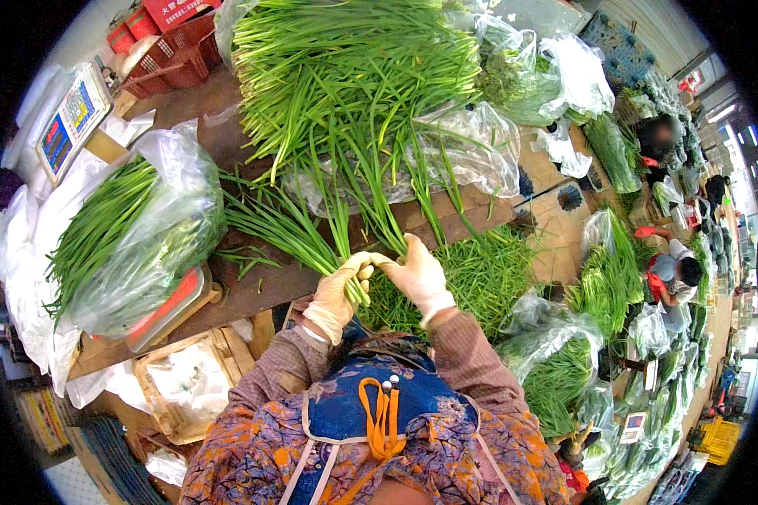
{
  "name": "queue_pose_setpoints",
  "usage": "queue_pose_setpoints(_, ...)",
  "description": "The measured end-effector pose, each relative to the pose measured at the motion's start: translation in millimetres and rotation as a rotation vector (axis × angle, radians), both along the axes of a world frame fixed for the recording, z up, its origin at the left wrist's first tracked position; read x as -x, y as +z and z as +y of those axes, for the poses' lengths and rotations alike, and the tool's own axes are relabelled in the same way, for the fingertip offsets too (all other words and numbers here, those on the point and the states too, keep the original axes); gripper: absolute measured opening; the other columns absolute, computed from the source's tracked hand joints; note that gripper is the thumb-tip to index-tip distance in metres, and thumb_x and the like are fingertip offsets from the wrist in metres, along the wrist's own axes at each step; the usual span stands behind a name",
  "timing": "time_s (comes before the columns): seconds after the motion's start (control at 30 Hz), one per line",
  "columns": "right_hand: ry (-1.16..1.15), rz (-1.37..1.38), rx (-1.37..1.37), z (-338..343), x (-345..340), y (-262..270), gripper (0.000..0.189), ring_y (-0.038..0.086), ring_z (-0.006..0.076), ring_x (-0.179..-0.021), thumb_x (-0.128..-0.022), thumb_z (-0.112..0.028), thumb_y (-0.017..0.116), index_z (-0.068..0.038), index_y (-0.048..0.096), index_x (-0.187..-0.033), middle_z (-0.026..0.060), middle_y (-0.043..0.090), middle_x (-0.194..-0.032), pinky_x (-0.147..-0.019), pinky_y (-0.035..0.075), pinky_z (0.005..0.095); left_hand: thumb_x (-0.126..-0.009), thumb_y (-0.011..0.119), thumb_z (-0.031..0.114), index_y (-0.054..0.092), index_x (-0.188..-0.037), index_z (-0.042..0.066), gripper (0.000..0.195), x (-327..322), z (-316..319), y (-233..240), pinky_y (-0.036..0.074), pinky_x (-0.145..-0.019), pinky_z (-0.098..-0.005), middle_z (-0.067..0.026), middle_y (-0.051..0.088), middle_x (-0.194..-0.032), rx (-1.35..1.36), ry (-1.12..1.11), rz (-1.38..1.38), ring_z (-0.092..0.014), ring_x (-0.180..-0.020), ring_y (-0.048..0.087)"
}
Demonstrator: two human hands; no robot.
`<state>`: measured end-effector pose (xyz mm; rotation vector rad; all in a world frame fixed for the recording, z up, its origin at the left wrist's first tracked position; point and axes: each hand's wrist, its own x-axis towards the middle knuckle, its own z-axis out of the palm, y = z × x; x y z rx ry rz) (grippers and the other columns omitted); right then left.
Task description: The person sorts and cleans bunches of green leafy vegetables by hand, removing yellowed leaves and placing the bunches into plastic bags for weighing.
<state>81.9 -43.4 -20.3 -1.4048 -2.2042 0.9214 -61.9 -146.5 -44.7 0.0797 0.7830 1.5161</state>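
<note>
My left hand (340, 293), in a pale thin glove, is closed around the cut ends of a bunch of Chinese chives (290, 237) over the table's near edge. Beside it, my gloved right hand (414, 271) pinches a few chive stalks (379, 214); the fingers of both hands meet. A large heap of chives (354, 76) lies across the table in front of me. To the left, a clear plastic bag (183, 183) with chives in it lies on a scale (170, 309). Loose chive leaves (486, 271) are piled below the table edge on the right.
A scale display (72, 123) and a red plastic basket (177, 60) stand at the back left. An open crate (186, 379) with white plastic is at the lower left. Bagged chives (556, 379) sit on the right. Other people (669, 271) are farther off at the right.
</note>
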Motion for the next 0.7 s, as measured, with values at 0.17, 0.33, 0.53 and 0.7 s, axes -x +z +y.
queue_pose_setpoints(0.17, -0.005, 0.297, 0.394, 29.3, 2.6, -13.5, 0.030, 0.053, 0.0178, -0.050, -0.086, -0.033, 0.054, -0.004, 0.051, -0.083, 0.0054, 0.054, -0.058, -0.048, 0.044, 0.0320, -0.089, 0.051, 0.014, 0.052, -0.116, -0.003, 0.032, -3.9, 0.9, 30.5, 0.049, -0.064, -0.0208, -0.0083, 0.059, -0.109, 0.038, 0.022, 0.038, -0.011, -0.085, 0.058)
queue_pose_setpoints(0.33, 0.116, 1.066, 1.293, -26.5, -15.5, 33.1, 0.032, 0.035, 0.0054, -0.038, -0.090, -0.039, 0.048, -0.007, 0.055, -0.087, -0.0052, 0.044, -0.054, -0.035, 0.027, 0.0181, -0.090, 0.051, 0.026, 0.050, -0.121, 0.003, 0.038, -7.2, 1.2, 29.1, 0.044, -0.089, -0.0306, -0.0084, 0.056, -0.117, -0.229, -0.114, -0.098, -0.019, -0.105, 0.055)
queue_pose_setpoints(0.53, 0.257, 0.750, 1.177, -49.0, -22.1, 20.8, 0.043, 0.050, 0.0115, -0.049, -0.089, -0.047, 0.045, -0.006, 0.057, -0.090, 0.0024, 0.056, -0.063, -0.044, 0.038, 0.0216, -0.089, 0.051, 0.027, 0.051, -0.118, -0.003, 0.041, -18.2, -1.8, 16.1, 0.046, -0.086, -0.0309, -0.0102, 0.059, -0.111, -0.066, -0.286, 0.054, -0.019, -0.098, 0.057)
queue_pose_setpoints(0.7, 0.164, 0.407, 0.465, -45.4, -19.0, 6.2, 0.039, 0.059, 0.0153, -0.076, -0.085, -0.035, 0.058, 0.001, 0.060, -0.101, 0.0088, 0.063, -0.084, -0.071, 0.046, 0.0270, -0.088, 0.053, 0.010, 0.058, -0.108, -0.003, 0.025, -30.6, 1.3, 5.1, 0.050, -0.075, -0.0280, -0.0102, 0.062, -0.103, 0.072, -0.106, 0.074, -0.017, -0.085, 0.060)
